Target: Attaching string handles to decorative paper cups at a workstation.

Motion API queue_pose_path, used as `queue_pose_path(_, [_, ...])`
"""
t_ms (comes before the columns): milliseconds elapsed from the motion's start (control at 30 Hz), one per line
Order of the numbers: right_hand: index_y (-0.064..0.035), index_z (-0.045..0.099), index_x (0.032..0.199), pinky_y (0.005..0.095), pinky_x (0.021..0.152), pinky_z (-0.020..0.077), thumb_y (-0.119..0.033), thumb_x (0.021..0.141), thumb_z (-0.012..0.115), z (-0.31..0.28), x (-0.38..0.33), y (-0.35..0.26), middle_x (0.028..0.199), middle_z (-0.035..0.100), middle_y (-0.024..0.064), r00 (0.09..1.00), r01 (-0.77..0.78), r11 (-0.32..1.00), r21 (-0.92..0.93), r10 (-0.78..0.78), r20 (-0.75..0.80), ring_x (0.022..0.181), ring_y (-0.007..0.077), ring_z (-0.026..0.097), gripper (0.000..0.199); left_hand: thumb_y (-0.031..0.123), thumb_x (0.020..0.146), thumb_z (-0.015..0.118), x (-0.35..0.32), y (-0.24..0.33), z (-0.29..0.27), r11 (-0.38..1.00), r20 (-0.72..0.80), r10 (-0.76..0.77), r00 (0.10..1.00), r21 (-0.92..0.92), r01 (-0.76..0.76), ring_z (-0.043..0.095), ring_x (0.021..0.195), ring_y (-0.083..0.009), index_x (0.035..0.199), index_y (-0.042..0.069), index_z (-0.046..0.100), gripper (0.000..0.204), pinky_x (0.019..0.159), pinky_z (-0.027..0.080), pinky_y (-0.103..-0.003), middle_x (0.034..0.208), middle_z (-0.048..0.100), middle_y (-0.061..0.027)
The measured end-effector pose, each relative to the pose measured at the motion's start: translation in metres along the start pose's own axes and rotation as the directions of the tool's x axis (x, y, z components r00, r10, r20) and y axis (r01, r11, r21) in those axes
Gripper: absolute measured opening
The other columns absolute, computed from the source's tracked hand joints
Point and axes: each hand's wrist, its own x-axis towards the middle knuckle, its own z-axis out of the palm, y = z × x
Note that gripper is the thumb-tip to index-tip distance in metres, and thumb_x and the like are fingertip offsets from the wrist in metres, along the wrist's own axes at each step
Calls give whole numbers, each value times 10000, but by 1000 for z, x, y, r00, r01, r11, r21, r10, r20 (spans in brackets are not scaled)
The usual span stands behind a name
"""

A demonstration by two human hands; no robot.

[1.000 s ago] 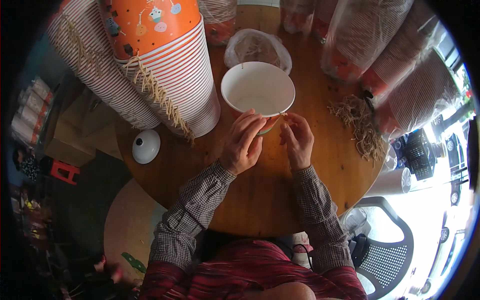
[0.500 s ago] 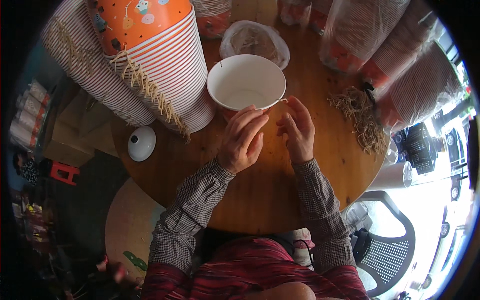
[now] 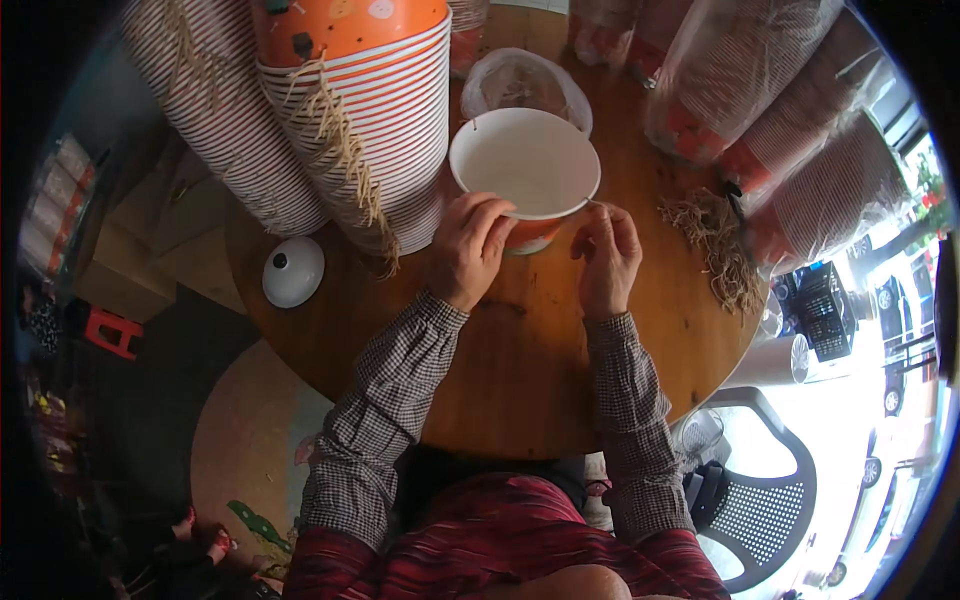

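A paper bucket, white inside and orange outside, stands on the round wooden table in front of me. My left hand is closed on its near rim, fingertips over the edge. At the rim's right side my right hand pinches a short end of twine; most of that twine is hidden by the fingers. Another small bit of twine shows at the far left of the rim. To the left rises a tall stack of nested orange buckets, with knotted twine handles hanging down its side.
A second bucket stack leans farther left, near a white lid with a dark knob. Behind the bucket lies a clear plastic bag. On the right are loose twine, wrapped bucket stacks and a grey chair.
My right fingers have closed together at the rim, where they were spread before. My left hand has settled on the near rim. The whole view has shifted a little.
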Motion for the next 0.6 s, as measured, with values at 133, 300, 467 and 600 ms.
queue_pose_path(133, [-17,607,945,212,498,431,-151,945,564,0,-1,-11,714,602,12,998,62,997,-54,-61,17,567,63,522,141,64,785,693,0,8,-3,999,-30,51,998,-3,-51,601,840,-278,954,44,615,187,699,502,-370,907,598,-93])
queue_pose_path(300, [-4,595,971,218,514,451,-99,921,592,-4,3,-18,796,635,37,996,69,993,-99,-62,67,585,75,547,108,57,778,696,1,10,-3,997,-12,74,997,-30,-75,598,822,-272,948,47,618,187,688,500,-366,892,598,-84])
queue_pose_path(467, [-5,592,967,214,509,445,-78,906,607,-14,6,-12,778,619,36,994,102,984,-148,-94,59,577,73,533,96,57,774,697,0,12,-3,996,16,87,996,-20,-86,598,808,-263,942,45,616,187,682,501,-363,892,596,-77])
queue_pose_path(600, [-5,582,953,210,501,437,-63,911,588,-18,5,-11,753,602,33,992,123,985,-121,-121,21,559,69,514,72,56,773,696,1,16,-2,989,57,144,988,19,-145,600,798,-253,945,48,609,193,679,509,-357,890,593,-71])
